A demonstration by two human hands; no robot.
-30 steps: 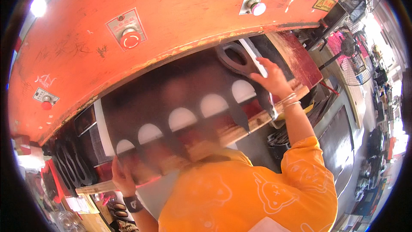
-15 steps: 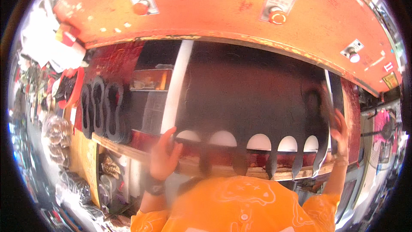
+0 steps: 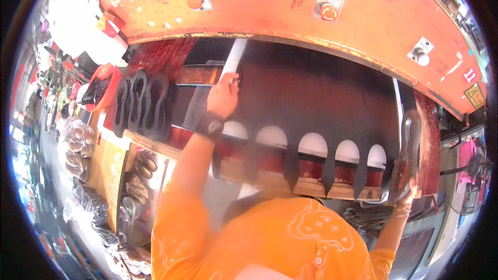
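A wide black sheet (image 3: 321, 93) lies over a white board, whose left strip (image 3: 236, 54) shows beside it. Along the near edge of the sheet, rounded cut-outs (image 3: 313, 144) show white, with pointed black tongues between them. My left hand (image 3: 223, 97) is at the sheet's left edge over the white strip, its fingers curled; what they pinch, if anything, is hidden. My right hand (image 3: 411, 193) is closed round the near end of a dark, sole-shaped cutting die (image 3: 411, 142), held upright at the sheet's right edge.
An orange machine beam (image 3: 259, 8) with round buttons spans the far side. Stacked dark sole-shaped pieces (image 3: 139, 101) stand at the left, near a red basin (image 3: 106, 91). Shoes (image 3: 147, 165) sit on a shelf below left. A fan (image 3: 469, 176) stands at the far right.
My left hand has moved up and away along the sheet's left edge. My right hand has drawn nearer to me, bringing the sole-shaped cutting die off the sheet's right part. The view has shifted slightly.
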